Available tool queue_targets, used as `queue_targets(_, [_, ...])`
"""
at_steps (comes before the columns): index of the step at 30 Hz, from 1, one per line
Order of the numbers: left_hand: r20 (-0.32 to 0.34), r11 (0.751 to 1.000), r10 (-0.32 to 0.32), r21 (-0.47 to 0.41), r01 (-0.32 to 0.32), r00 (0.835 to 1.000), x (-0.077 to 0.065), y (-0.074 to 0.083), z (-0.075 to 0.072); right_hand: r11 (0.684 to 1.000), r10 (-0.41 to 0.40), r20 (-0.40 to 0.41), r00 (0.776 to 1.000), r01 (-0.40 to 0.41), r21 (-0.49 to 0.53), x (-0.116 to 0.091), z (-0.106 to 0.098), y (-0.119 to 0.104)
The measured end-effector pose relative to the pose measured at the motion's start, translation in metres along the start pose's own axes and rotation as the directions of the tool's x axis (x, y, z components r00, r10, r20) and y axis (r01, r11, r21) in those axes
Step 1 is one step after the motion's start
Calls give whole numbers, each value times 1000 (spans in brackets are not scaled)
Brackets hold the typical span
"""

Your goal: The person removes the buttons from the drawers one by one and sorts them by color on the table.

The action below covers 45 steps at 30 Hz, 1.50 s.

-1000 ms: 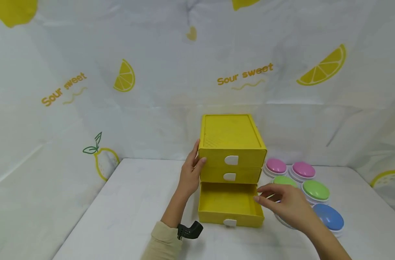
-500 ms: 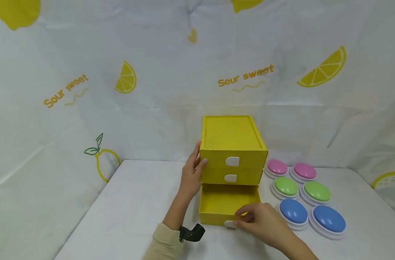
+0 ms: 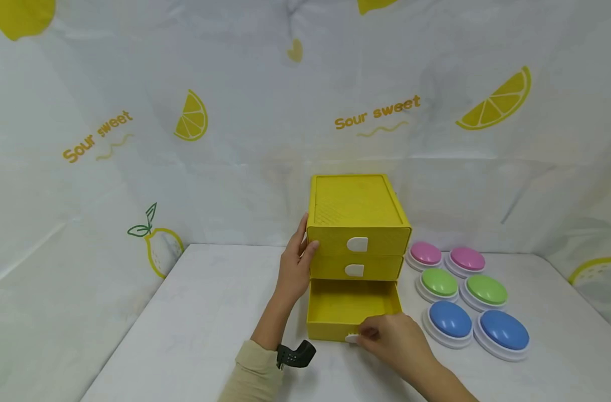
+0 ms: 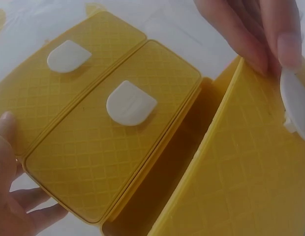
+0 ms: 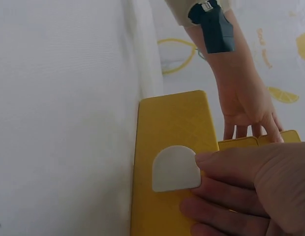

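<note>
A yellow cabinet point(image 3: 357, 201) of three stacked drawers stands on the table. Its bottom drawer point(image 3: 335, 330) is pulled out, with a bare yellow floor showing; the two upper drawers are closed. My left hand point(image 3: 293, 268) grips the cabinet's left side, thumb on the front face and fingers along the side wall. At the bottom drawer's front, my right hand point(image 3: 395, 343) pinches the white drawer handle point(image 5: 174, 169), its thumb at the handle's edge. White handles point(image 4: 130, 104) of the same rounded kind sit on the upper drawers.
Right of the cabinet, several domed push-button lights stand in pairs: pink point(image 3: 426, 253), green point(image 3: 439, 282) and blue point(image 3: 450, 319), all with white bases. A white lemon-print cloth point(image 3: 255, 111) hangs behind. The white table point(image 3: 184, 335) extends to the left.
My right hand has come from the drawer's right side down and left to its front handle, baring the green and blue lights. The left hand keeps its hold on the cabinet.
</note>
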<state>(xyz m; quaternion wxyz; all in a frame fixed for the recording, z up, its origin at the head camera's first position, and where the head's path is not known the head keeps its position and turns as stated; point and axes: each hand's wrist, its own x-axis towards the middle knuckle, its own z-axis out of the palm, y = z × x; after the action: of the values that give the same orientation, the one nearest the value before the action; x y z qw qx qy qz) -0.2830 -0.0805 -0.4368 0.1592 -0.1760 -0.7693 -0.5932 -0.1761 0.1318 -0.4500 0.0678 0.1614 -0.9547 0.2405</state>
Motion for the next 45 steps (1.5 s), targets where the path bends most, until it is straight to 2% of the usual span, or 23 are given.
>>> queue_targets(7, [-3, 1000, 7, -5, -7, 1000, 1, 0, -1, 995, -29, -128, 991, 17, -100, 0, 11, -4])
queue_targets(17, [-6, 1000, -5, -14, 4, 1000, 2, 1, 0, 998, -10, -164, 986, 0, -59, 3, 15, 2])
queue_targets(25, [-10, 1000, 6, -19, -6, 1000, 2, 0, 1, 999, -35, -205, 978, 26, -47, 5, 17, 9])
queue_targets(29, [-8, 1000, 13, -12, -13, 1000, 1, 0, 1, 997, -78, -265, 961, 70, -39, 5, 20, 13])
queue_targets(35, [-7, 1000, 4, -9, -4, 1000, 1, -1, -1, 986, -156, -392, 907, 169, -2, 10, 29, 24])
queue_targets(39, [-6, 1000, 2, -3, -2, 1000, 1, -1, -1, 980, -182, -433, 883, 198, -9, 13, 32, 30])
queue_targets(42, [-7, 1000, 10, 1, -10, 1000, 2, -1, 0, 982, -170, -446, 879, 189, 0, 15, 34, 33])
queue_targets(45, [-8, 1000, 17, 2, -17, 1000, 2, -1, 0, 986, -107, -434, 895, 153, 72, 18, 35, 34])
